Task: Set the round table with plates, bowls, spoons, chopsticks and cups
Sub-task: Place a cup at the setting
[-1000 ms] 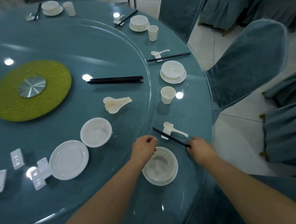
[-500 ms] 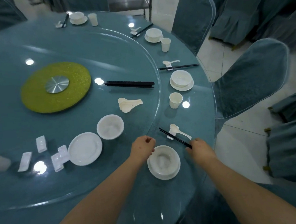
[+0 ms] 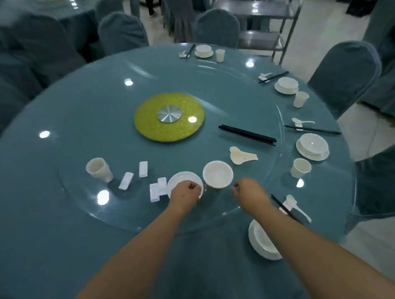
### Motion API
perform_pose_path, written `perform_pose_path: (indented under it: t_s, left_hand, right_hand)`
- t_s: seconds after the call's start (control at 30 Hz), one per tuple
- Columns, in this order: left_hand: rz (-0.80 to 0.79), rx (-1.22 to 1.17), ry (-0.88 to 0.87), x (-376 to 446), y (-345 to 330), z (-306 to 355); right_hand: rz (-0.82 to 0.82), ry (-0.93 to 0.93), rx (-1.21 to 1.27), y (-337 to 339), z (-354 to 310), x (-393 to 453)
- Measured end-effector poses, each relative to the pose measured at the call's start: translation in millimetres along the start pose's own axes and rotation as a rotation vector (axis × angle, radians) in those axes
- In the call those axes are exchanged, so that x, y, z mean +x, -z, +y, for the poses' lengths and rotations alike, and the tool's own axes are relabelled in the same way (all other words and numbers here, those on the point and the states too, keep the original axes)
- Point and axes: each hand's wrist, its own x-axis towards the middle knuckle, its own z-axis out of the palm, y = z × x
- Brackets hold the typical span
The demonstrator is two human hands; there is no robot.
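My left hand (image 3: 185,192) lies over the near rim of the white plate stack (image 3: 182,178) on the glass turntable (image 3: 76,209), fingers curled round the rim. My right hand (image 3: 246,190) hovers just right of the white bowl stack (image 3: 217,174), fingers curled, holding nothing. Loose spoons (image 3: 241,156) and a bundle of black chopsticks (image 3: 247,135) lie beyond the bowls. Stacked cups (image 3: 98,169) and white chopstick rests (image 3: 158,189) sit to the left. A set place with bowl on plate (image 3: 259,242), chopsticks (image 3: 284,208) and spoon (image 3: 296,205) is under my right forearm.
A green disc (image 3: 168,117) marks the turntable's centre. More set places run along the right rim, with a cup (image 3: 300,167) and a bowl on a plate (image 3: 312,146). Covered chairs (image 3: 343,75) ring the table; a metal trolley (image 3: 260,15) stands behind.
Both hands left the near place setting and moved forward onto the turntable, left to the plates, right beside the bowls. The view swung left and up.
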Motion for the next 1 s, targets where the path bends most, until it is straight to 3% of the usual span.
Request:
perform_pose_path:
  t_s: [0.17,0.5,0.73,1.0]
  left_hand:
    - [0.164,-0.068,0.05,11.3,90.4,-26.4]
    - [0.469,0.043,0.25,42.2,230.3,-77.8]
    - [0.543,0.073,0.356,89.2,270.1,-103.0]
    - [0.583,0.208,0.261,136.8,284.5,-127.4]
  right_hand:
    - [-0.029,0.145,0.026,-8.5,-91.5,23.2]
    - [-0.086,0.31,0.092,-36.4,-230.7,52.5]
    - [-0.134,0.33,0.059,-53.6,-258.6,85.0]
    - [-0.141,0.274,0.071,-66.0,-258.4,120.1]
